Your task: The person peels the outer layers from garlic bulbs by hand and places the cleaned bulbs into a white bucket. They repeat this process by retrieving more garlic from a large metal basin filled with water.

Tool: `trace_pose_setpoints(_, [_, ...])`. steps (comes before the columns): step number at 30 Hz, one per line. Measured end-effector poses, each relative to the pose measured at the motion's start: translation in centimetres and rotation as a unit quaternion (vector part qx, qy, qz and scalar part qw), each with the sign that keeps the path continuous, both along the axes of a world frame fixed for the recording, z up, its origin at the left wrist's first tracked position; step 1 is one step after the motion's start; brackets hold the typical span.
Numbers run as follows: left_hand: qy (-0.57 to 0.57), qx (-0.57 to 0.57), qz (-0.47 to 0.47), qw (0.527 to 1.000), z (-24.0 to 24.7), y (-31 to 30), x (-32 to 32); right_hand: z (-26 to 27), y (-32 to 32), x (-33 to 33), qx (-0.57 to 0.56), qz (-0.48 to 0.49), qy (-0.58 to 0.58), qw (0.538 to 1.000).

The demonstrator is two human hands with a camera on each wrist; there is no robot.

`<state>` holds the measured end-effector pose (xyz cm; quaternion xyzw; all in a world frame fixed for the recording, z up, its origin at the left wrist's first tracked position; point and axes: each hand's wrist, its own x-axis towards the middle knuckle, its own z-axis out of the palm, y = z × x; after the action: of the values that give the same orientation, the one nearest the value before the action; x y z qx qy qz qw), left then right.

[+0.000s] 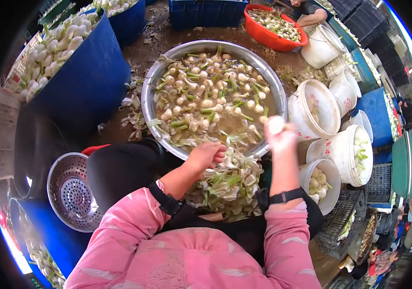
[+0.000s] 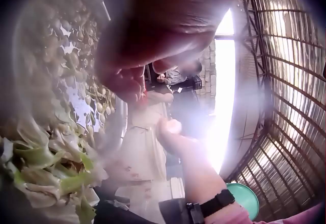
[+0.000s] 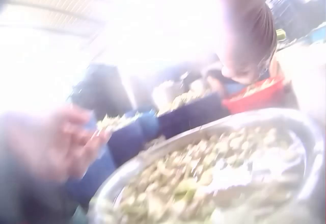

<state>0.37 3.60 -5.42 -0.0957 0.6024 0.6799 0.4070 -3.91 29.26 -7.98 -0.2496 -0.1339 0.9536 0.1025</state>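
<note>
A wide steel basin (image 1: 167,58) holds several white onions with green stalks in cloudy water; it also shows blurred in the right wrist view (image 3: 168,152). My right hand (image 1: 279,136) is raised over the basin's right rim and grips a peeled white bulb (image 1: 275,125). My left hand (image 1: 207,155) hovers with curled fingers at the near rim, above a heap of green-white peelings (image 1: 230,185) on my lap. Whether the left hand holds anything is hidden. The left wrist view shows the peelings (image 2: 46,168) and my right hand (image 2: 170,129) with the bulb.
White buckets (image 1: 314,108) (image 1: 345,154) stand right of the basin, one (image 1: 319,185) with peeled bulbs. Blue tubs (image 1: 80,72) heaped with onions are at the left, a steel colander (image 1: 73,192) beside my left knee. A red bowl (image 1: 273,24) and another person sit beyond.
</note>
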Motion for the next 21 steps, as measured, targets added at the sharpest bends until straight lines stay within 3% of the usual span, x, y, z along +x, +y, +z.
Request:
trace_pose_setpoints(2, [0.018,-0.005,0.043,0.999,-0.2,0.1,-0.1,1.3,0.7,-0.7,0.149,-0.055,-0.054,0.986])
trace_pose_setpoints(3, [0.018,0.007,0.036,0.999,-0.2,0.4,-0.1,1.3,1.8,-1.9,0.253,-0.068,-0.097,0.960])
trace_pose_setpoints(4, [0.020,0.019,0.030,0.999,0.0,0.7,-0.2,1.0,2.6,-3.0,0.412,-0.028,-0.148,0.899])
trace_pose_setpoints(5, [0.025,0.031,0.025,0.999,0.1,1.0,-0.4,-0.2,3.3,-3.9,0.639,0.046,-0.198,0.742])
trace_pose_setpoints(6, [0.021,0.034,0.011,0.999,0.3,1.2,-0.6,-2.1,3.4,-4.3,0.833,0.101,-0.223,0.496])
trace_pose_setpoints(7, [0.023,0.036,0.000,0.999,0.2,1.5,-0.8,-4.6,3.1,-4.6,0.905,0.171,-0.219,0.322])
trace_pose_setpoints(9, [0.014,0.023,0.003,1.000,-0.8,1.5,-1.1,-11.4,2.9,-5.2,0.875,0.396,-0.251,0.121])
trace_pose_setpoints(10, [0.002,0.012,0.015,1.000,-0.8,1.4,-1.3,-12.6,1.9,-4.6,0.843,0.378,-0.317,0.213])
trace_pose_setpoints(13, [-0.023,-0.013,0.036,0.999,-0.6,1.6,-2.2,-12.2,-1.1,-4.4,0.793,0.434,-0.370,0.214])
trace_pose_setpoints(15, [-0.041,0.022,0.067,0.997,-1.0,1.7,-2.6,-11.8,-1.4,-5.3,0.815,0.367,-0.318,0.316])
trace_pose_setpoints(16, [-0.059,0.047,0.089,0.993,-1.2,1.9,-2.8,-11.0,-1.8,-5.3,0.842,0.312,-0.286,0.335])
trace_pose_setpoints(17, [-0.075,0.073,0.108,0.989,-1.3,1.9,-3.0,-7.2,-3.7,-4.7,0.829,0.247,-0.228,0.446])
trace_pose_setpoints(18, [-0.118,0.131,0.138,0.975,-1.4,1.8,-3.3,-6.1,-5.0,-3.8,0.893,0.133,-0.132,0.409])
trace_pose_setpoints(21, [-0.181,0.260,0.164,0.934,-1.5,1.6,-4.0,-1.0,-8.8,0.1,0.900,0.030,-0.015,0.435])
